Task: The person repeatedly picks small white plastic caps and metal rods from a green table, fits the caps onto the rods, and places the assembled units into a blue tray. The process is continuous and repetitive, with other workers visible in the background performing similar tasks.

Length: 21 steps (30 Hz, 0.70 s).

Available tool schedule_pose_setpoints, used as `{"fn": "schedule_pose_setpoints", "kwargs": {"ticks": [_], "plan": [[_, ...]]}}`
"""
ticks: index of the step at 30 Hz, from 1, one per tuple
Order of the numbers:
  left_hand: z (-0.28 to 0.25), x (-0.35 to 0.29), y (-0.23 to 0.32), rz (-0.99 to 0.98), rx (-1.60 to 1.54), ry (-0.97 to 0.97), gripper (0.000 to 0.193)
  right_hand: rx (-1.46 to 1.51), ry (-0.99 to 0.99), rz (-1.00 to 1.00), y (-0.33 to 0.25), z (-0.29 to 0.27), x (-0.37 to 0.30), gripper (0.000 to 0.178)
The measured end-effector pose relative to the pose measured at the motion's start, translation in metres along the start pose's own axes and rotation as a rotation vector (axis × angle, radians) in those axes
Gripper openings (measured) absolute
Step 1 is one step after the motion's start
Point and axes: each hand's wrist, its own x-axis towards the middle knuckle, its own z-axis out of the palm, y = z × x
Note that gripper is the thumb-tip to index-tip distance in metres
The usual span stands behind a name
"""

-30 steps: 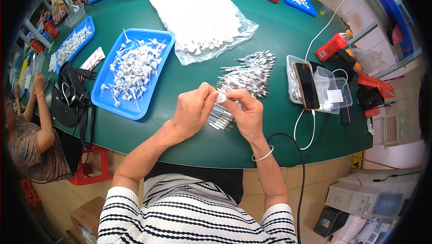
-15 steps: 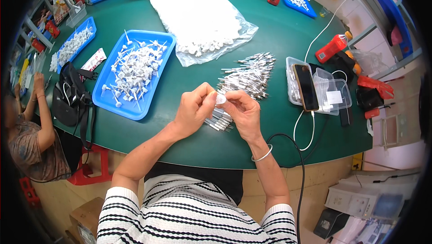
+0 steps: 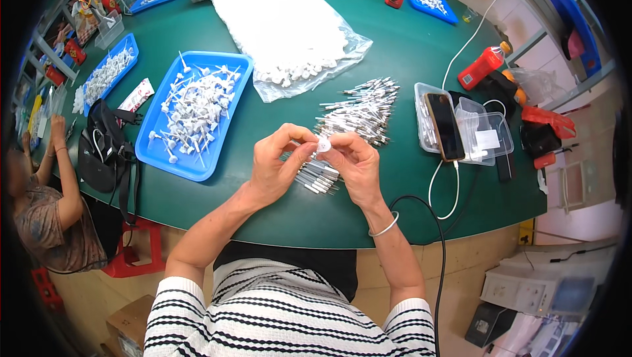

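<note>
A small white piece (image 3: 323,145) is found pinched between the left hand (image 3: 273,163) and right hand (image 3: 359,164), rods (image 3: 361,110) being heaped just beyond them, and should be steadied squarely under light, even fingertip pressure.

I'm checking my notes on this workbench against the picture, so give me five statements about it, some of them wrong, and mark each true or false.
1. The left hand and right hand both pinch one small white piece. True.
2. No band is worn on the right wrist. False: a white bangle circles it.
3. The black bag lies left of the nearest blue tray. True.
4. The phone lies in that blue tray. False: it rests on the clear plastic boxes at the right.
5. The large clear bag of white pieces lies farther from the person than the pile of thin sticks. True.
</note>
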Motion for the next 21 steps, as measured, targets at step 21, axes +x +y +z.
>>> {"fn": "schedule_pose_setpoints", "kwargs": {"ticks": [21], "plan": [[-0.007,0.008,0.005,-0.333,-0.196,-0.111,0.015,-0.396,0.138,-0.14,0.004,0.002,-0.002,0.015]]}}
